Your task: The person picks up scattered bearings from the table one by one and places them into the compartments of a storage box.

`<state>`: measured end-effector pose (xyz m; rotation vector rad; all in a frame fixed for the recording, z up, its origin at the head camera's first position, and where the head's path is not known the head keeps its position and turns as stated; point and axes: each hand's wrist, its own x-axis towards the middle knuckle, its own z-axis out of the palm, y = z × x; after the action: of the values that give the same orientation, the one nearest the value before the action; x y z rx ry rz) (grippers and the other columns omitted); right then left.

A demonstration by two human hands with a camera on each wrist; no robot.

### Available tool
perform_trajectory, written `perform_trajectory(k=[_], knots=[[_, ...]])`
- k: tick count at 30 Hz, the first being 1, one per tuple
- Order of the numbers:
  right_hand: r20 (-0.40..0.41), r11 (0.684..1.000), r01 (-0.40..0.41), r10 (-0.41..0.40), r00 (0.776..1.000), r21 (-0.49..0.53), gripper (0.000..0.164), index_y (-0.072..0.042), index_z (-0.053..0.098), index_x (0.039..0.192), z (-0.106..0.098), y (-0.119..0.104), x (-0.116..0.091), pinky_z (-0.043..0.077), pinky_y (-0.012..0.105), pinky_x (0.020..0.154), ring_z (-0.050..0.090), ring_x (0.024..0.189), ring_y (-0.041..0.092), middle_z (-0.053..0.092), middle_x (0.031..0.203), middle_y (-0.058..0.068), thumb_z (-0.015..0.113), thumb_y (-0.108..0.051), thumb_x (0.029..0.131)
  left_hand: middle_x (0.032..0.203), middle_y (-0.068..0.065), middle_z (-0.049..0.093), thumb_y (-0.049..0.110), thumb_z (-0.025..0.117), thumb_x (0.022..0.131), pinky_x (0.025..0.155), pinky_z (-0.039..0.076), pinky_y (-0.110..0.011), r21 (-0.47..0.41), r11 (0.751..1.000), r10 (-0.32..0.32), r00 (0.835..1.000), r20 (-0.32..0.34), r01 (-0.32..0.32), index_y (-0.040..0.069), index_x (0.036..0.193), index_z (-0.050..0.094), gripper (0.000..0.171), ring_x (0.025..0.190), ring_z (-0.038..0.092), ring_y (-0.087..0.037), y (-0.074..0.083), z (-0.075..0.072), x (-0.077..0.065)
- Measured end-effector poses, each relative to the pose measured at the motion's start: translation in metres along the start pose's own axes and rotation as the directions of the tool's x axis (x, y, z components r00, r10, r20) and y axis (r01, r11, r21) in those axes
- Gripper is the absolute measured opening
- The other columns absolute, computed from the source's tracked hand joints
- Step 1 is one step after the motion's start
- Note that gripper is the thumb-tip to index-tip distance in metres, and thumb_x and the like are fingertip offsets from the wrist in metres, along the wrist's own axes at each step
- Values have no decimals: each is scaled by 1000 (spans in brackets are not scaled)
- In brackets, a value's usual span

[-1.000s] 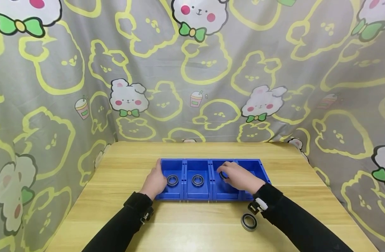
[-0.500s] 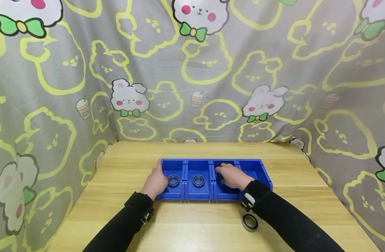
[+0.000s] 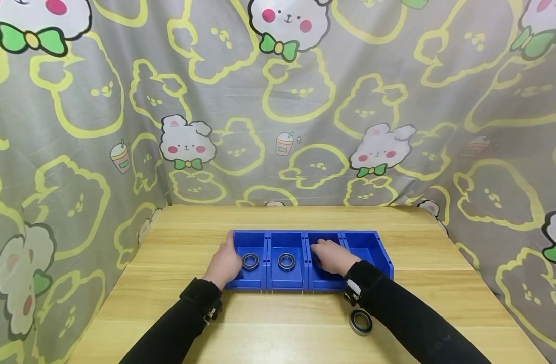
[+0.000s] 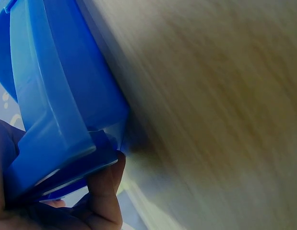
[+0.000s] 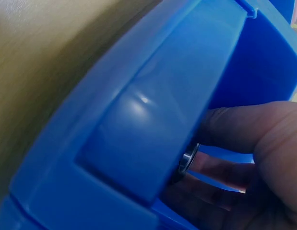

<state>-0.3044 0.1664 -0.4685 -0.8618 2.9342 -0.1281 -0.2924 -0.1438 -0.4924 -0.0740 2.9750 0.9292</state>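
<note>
Four-sided blue storage bins [image 3: 287, 285] stand joined in a row on the table. My left hand [image 3: 224, 263] grips the outer wall of the leftmost bin, thumb and fingers on either side of it in the left wrist view. My right hand [image 3: 334, 257] reaches down into the third bin from the left and pinches a ball bearing [image 5: 187, 159], mostly hidden behind the bin's front wall and my fingers. One bearing [image 3: 250, 261] lies flat in the leftmost bin, another bearing [image 3: 286, 261] in the second.
A further bearing [image 3: 360, 322] lies on the wooden table [image 3: 278, 333], in front of the bins and beside my right forearm. The rightmost bin [image 3: 366, 247] is partly covered by my right arm. A patterned curtain [image 3: 278, 101] hangs behind the table and along both sides.
My right hand has moved slightly left and lower into the third bin with the bearing. My left hand keeps its place on the leftmost bin.
</note>
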Motion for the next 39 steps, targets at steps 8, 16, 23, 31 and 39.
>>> perform_trajectory(k=[8,16,23,31,39], knots=[[-14,1000,14,-14,1000,-10,20,3,68,104,2,-1,0,51,50,87,63,95,37,64,96,18,72,2,85,129,-29,54,6,55,94,76,52,-45,-3,1000,2,1000,2,-2,5,159,10,80,79,58,-26,0,0,-1],[7,1000,-14,14,1000,-9,19,4,68,107,1,-5,1,52,50,87,63,95,37,64,98,20,69,4,88,129,-28,55,6,55,94,71,50,-41,-11,1000,-2,1000,6,2,6,160,9,80,77,58,-25,1,0,0],[21,1000,-20,20,1000,1,21,5,67,109,1,-5,1,52,49,88,64,96,36,65,99,20,69,3,88,129,-28,55,5,55,94,71,50,-41,-13,1000,-7,1000,15,7,5,160,9,80,78,58,-25,1,-1,-1],[39,999,-36,35,999,40,29,2,67,112,-8,-4,-2,51,48,89,63,98,33,64,101,17,76,-4,85,130,-29,54,6,54,95,76,52,-45,-9,1000,-9,1000,11,9,5,160,8,79,79,58,-26,5,-3,-4],[1,996,-35,35,999,85,26,-3,71,113,-31,-10,-20,53,45,88,64,99,27,66,108,12,75,-9,89,126,-28,55,5,53,94,64,47,-38,-9,1000,-5,1000,4,5,6,160,8,81,72,57,-24,3,-3,-3]])
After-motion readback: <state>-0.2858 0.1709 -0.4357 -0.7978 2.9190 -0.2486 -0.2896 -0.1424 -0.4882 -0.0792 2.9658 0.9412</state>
